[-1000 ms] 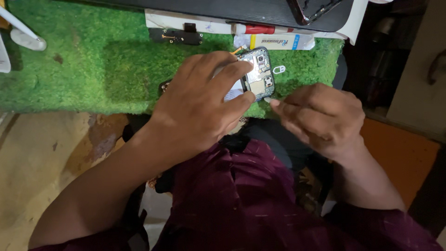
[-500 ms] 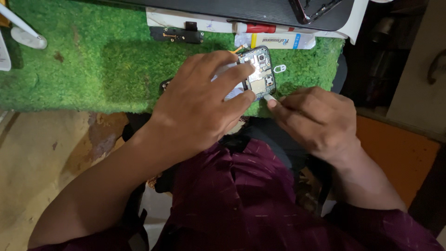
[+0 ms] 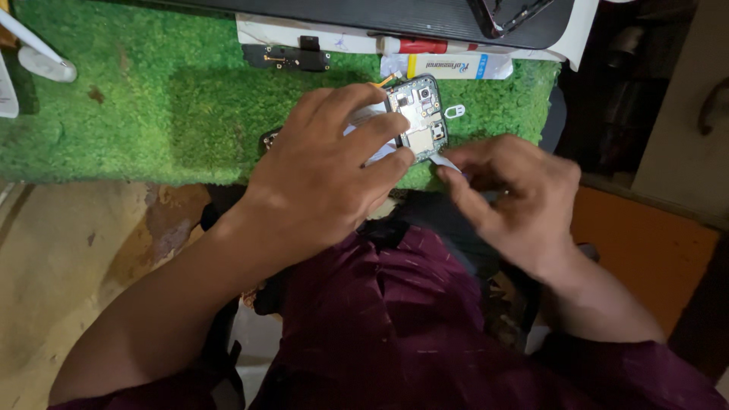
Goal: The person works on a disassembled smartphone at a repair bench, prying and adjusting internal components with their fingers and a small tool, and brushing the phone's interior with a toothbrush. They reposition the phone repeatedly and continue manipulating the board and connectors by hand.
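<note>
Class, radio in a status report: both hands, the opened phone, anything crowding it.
Left hand clamps opened phone with bare circuit board on green turf mat. Right hand pinches thin white strip at its lower corner. Small metal tray beside.

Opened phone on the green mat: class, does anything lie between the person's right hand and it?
Nothing visible does. The right hand pinches a thin pale strip right at the lower edge of the opened phone. The left hand covers the phone's left part, not the right hand's side.
</note>
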